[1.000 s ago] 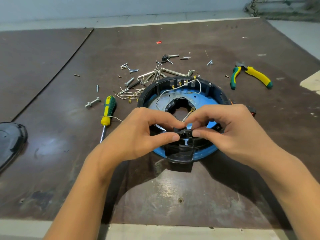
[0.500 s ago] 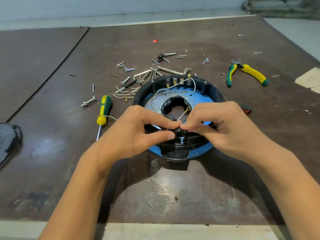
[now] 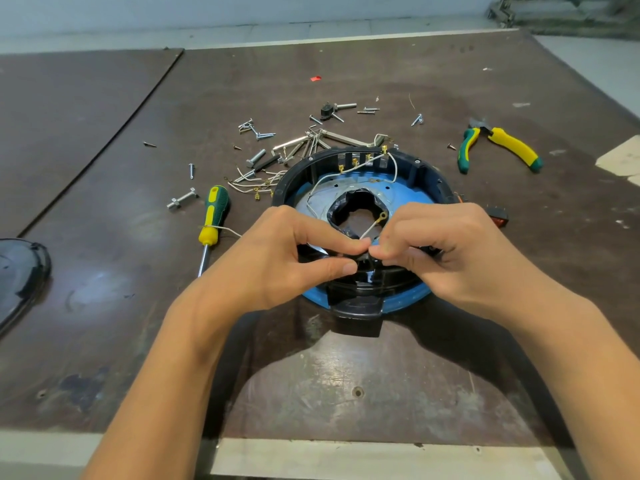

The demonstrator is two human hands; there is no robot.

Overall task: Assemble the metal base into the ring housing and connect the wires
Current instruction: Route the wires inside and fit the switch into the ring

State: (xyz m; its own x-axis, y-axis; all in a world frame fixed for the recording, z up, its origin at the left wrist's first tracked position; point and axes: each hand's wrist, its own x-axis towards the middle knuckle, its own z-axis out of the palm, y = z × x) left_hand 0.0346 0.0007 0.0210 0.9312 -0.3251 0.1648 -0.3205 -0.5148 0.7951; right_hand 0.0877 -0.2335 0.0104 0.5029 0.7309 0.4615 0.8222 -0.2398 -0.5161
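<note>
Two hands are over the near side of the ring housing [image 3: 427, 174], a black ring lying flat on the brown table [image 3: 346, 375]. The metal base [image 3: 313, 204] sits inside the ring, just past the fingertips. It is shiny, with blue on much of it and a black-edged hole in the middle.

The left hand [image 3: 284, 258] has its fingers curled, with thumb and first finger reaching toward the right hand [image 3: 450, 254]. The right hand is curled too, its thumb and first finger close together. The tips of both hands meet at the near end of a thin wire [image 3: 370, 228]. The wire sticks out past the fingertips over the hole and has a little gold ring at its far end. I cannot tell which hand grips the wire, or if both do.

More white wires [image 3: 363, 163] run along the far wall of the ring, well past both hands. Out to the left of the left hand lies a green and yellow screwdriver [image 3: 213, 216]. Past it, farther from the hands, is a heap of screws [image 3: 258, 157]. Far to the right of the right hand lie green and yellow pliers [image 3: 502, 148]. A small red switch [image 3: 498, 218] is on the table just beside the right hand. Way off to the left hand's left is a black cover [image 3: 17, 271].
</note>
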